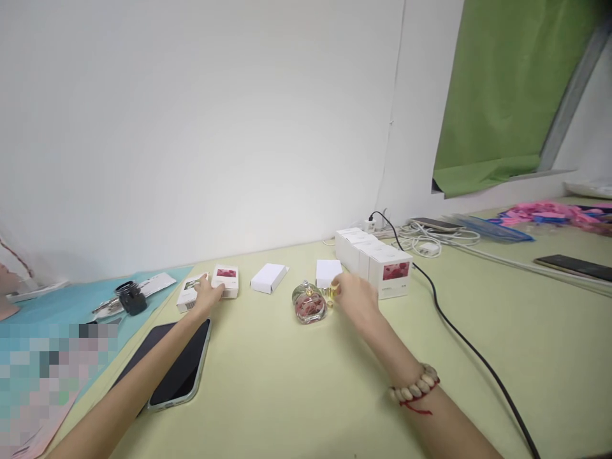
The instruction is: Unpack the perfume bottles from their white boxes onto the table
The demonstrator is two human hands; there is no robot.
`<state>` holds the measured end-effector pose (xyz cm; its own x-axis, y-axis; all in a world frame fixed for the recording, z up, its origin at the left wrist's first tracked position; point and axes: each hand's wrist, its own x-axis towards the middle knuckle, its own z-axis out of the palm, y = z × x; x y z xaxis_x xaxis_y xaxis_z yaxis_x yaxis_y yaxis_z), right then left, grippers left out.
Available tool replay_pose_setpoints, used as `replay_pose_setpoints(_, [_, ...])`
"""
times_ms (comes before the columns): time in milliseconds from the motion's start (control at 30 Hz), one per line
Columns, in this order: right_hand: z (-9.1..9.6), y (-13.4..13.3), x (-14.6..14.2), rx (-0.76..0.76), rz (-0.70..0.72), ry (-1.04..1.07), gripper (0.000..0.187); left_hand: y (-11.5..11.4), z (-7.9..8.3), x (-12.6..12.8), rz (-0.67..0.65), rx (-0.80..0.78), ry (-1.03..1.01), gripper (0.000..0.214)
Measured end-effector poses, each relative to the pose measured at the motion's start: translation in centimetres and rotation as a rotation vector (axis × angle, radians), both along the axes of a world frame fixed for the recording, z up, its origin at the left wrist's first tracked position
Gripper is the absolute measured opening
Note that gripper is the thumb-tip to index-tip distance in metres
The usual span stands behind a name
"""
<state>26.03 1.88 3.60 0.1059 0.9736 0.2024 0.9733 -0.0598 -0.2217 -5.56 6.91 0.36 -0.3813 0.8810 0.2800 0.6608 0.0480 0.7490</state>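
Evidently the right hand (356, 296) pinches a shiny yellow piece (333, 291) beside rounded glassware (310, 308). Left hand (209, 295) touches boxy cartons (225, 275) — grip unclear.

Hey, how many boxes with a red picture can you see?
2: one box by the left hand, another box at the near end of the white row. More may be hidden within that row.

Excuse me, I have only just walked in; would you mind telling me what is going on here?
A person's left hand is at two printed boxes. The right hand has its fingertips at a small yellow item beside the glass bottles; whether it is held is hard to tell. A row of white boxes stands to the right, and a phone lies under the left forearm.
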Motion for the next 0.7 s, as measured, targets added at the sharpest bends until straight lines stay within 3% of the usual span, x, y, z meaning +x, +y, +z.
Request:
replay_pose_setpoints(67, [0.1,0.6,0.8,0.149,-0.039,0.033,0.032,-0.7,0.2,0.9,0.036,0.039,0.108,0.069])
replay_pose_setpoints(133, [0.1,1.1,1.5,0.396,-0.091,0.053,0.035,-1.9,0.4,2.1,-0.015,0.090,0.212,0.062])
replay_pose_setpoints(200, [-0.2,1.7,2.4,0.632,-0.169,0.062,0.040,-3.3,0.2,3.5,-0.130,0.131,0.317,0.049])
replay_pose_setpoints(267, [-0.8,2.4,3.4,0.755,-0.256,0.065,0.049,-4.7,-0.4,5.0,-0.354,0.158,0.557,0.040])
replay_pose_setpoints(333, [-1.6,3.2,4.4,0.794,-0.317,0.081,0.060,-5.5,-1.2,6.5,-0.493,0.164,0.670,0.040])
replay_pose_setpoints(400, [-2.6,3.9,5.3,0.781,-0.356,0.106,0.070,-5.3,-1.9,7.6,-0.533,0.101,0.693,0.045])
replay_pose_setpoints(567, [-4.4,5.3,6.6,0.689,-0.383,0.159,0.078,-1.6,-3.0,8.8,-0.352,-0.092,0.545,0.059])
replay_pose_setpoints(700, [-5.0,5.8,7.1,0.689,-0.398,0.186,0.075,0.8,-3.1,9.6,-0.362,-0.143,0.468,0.053])
